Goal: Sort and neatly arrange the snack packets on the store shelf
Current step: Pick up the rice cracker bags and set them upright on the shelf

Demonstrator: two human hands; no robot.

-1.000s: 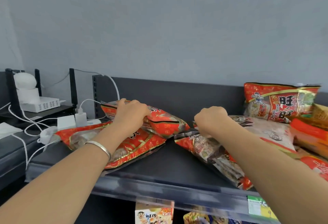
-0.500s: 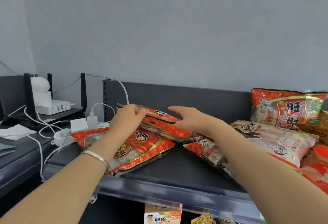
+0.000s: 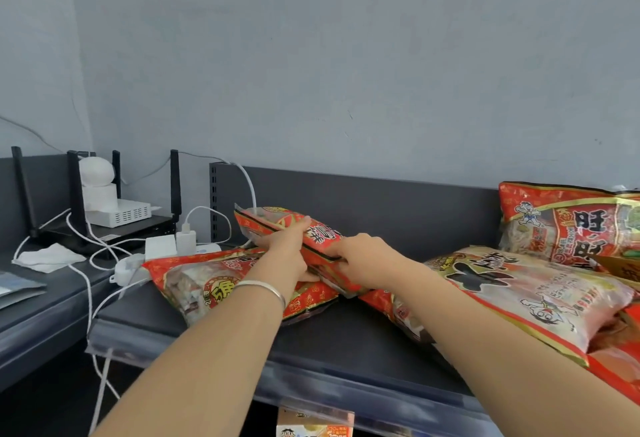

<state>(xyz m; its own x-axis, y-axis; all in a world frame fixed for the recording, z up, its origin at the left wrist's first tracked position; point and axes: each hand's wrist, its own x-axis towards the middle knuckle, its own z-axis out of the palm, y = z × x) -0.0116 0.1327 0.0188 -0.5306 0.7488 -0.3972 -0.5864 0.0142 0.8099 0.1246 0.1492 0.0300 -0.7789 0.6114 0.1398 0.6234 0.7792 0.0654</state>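
A red snack packet (image 3: 273, 222) is tilted up on its edge at the back middle of the dark shelf (image 3: 346, 336). My left hand (image 3: 289, 251) grips it from the left and my right hand (image 3: 360, 261) grips its lower right end. Under them lies a flat red packet (image 3: 204, 284). To the right a large pale packet with a red border (image 3: 530, 294) lies over others, and a red packet (image 3: 568, 225) stands against the back panel.
Left of the shelf sit a black router with antennas (image 3: 74, 201), a white box (image 3: 117, 211), a white plug and cables (image 3: 185, 239) and a tissue (image 3: 48, 256). More packets (image 3: 616, 360) pile at the far right. A lower shelf box (image 3: 313, 429) shows below.
My right hand left the packets on the right and moved left onto the tilted red packet. Both hands now grip it and it is raised higher on its edge.
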